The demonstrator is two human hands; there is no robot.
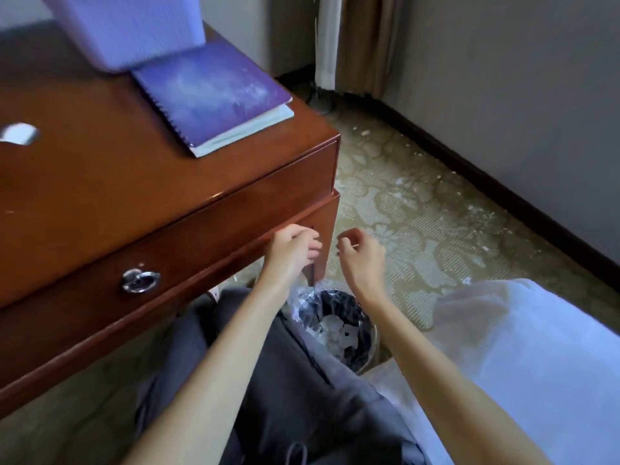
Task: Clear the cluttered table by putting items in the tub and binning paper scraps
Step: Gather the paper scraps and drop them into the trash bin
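**Forearms (446, 380) out, both hands over the bin (373, 333)**

Our bare forearms reach forward from the bottom edge, crossing above our grey trousers (285, 397). Just past our knees stands the bin. It has a crinkled clear liner (297, 298), and pale paper scraps (335, 330) already lie at the bottom.

Our left hand (295, 250) hovers above the bin's far rim, right in front of the bench's corner leg, with its fingers bunched together. Our right hand (360, 255) hangs just beside it, apart from it, with its fingers curled inward towards the thumb. We cannot tell whether either hand holds a scrap, because anything between the fingertips is too small to see.

The wooden bench (100, 182) fills the left side, with a drawer front facing us and a metal ring handle (141, 280) on it. A purple spiral notebook (214, 95) lies closed on top, near the corner. The pale tub (127, 25) stands behind it, and its near edge overlaps the notebook. A blurred white object (20, 134) sits at the far left of the bench.

On our right is a bed (520, 347) with white sheets. White flecks (401, 181) dot the patterned carpet (419, 229) along the wall, and a curtain (355, 41) hangs in the corner.
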